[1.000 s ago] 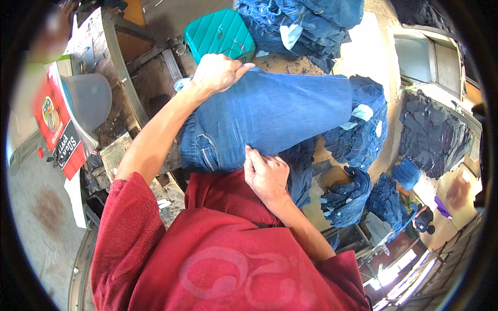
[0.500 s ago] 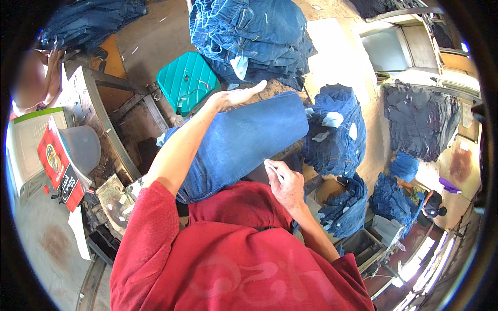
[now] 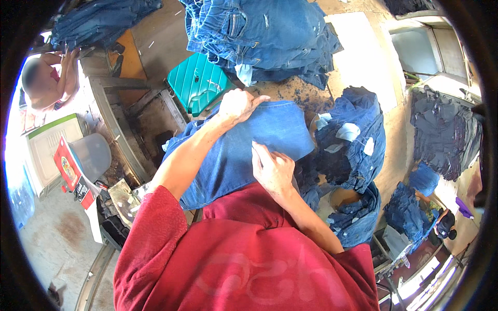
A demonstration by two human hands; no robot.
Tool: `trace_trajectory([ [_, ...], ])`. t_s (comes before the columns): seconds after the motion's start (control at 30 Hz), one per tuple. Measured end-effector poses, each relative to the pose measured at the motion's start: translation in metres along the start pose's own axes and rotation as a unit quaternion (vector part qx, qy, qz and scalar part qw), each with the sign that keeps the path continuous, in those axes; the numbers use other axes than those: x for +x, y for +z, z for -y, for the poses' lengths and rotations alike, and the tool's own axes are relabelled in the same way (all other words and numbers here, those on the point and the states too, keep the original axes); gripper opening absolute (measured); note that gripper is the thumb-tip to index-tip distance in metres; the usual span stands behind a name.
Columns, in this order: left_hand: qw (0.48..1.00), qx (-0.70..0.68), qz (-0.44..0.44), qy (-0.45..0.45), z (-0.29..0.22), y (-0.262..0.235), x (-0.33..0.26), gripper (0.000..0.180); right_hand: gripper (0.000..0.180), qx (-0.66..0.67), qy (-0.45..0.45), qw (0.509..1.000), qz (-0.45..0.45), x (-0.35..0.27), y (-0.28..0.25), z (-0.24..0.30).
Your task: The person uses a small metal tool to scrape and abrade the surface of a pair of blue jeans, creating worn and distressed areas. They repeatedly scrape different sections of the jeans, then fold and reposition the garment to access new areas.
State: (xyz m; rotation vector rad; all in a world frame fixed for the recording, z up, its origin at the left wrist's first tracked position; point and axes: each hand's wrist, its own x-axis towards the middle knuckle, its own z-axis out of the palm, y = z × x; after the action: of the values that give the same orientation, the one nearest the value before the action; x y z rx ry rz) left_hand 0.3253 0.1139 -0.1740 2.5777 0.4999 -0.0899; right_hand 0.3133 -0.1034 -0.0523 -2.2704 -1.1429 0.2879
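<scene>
Head view: folding step. Left hand flat, open on blue denim trouser leg; right hand pinching its edge. Next likely: smooth, fold over.

The folded jeans are matt blue denim cloth, slightly coarse. At ten o'clock from them, a ribbed teal crate looks like glossy plastic. The surface beneath seems rough, stained wood.

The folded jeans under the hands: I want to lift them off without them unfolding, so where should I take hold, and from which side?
Take the folded jeans at the two short ends, one hand each. The left hand already lies at the far end, the right hand at the near edge. The bundle is long and limp, so a middle grip would probably let it sag.
</scene>
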Motion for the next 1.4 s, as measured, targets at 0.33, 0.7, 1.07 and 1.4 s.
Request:
trace_trajectory([
  [0.33, 0.974, 0.013, -0.202, 0.102, 0.011, 0.016, 0.006, 0.067, 0.02, -0.102, 0.027, 0.991, 0.088, 0.033, 0.028, 0.008],
  [0.7, 0.962, 0.023, -0.249, 0.108, 0.012, 0.023, 0.006, 0.062, 0.019, -0.07, 0.037, 0.996, 0.037, -0.027, -0.006, 0.01],
  [1.07, 0.961, 0.028, -0.262, 0.078, 0.008, 0.023, 0.003, 0.059, 0.014, -0.085, -0.008, 0.996, -0.008, 0.036, 0.029, -0.001],
  [1.4, 0.962, 0.027, -0.266, 0.049, 0.009, 0.031, 0.002, 0.063, 0.022, -0.121, -0.019, 0.992, 0.033, 0.008, 0.027, 0.0],
])
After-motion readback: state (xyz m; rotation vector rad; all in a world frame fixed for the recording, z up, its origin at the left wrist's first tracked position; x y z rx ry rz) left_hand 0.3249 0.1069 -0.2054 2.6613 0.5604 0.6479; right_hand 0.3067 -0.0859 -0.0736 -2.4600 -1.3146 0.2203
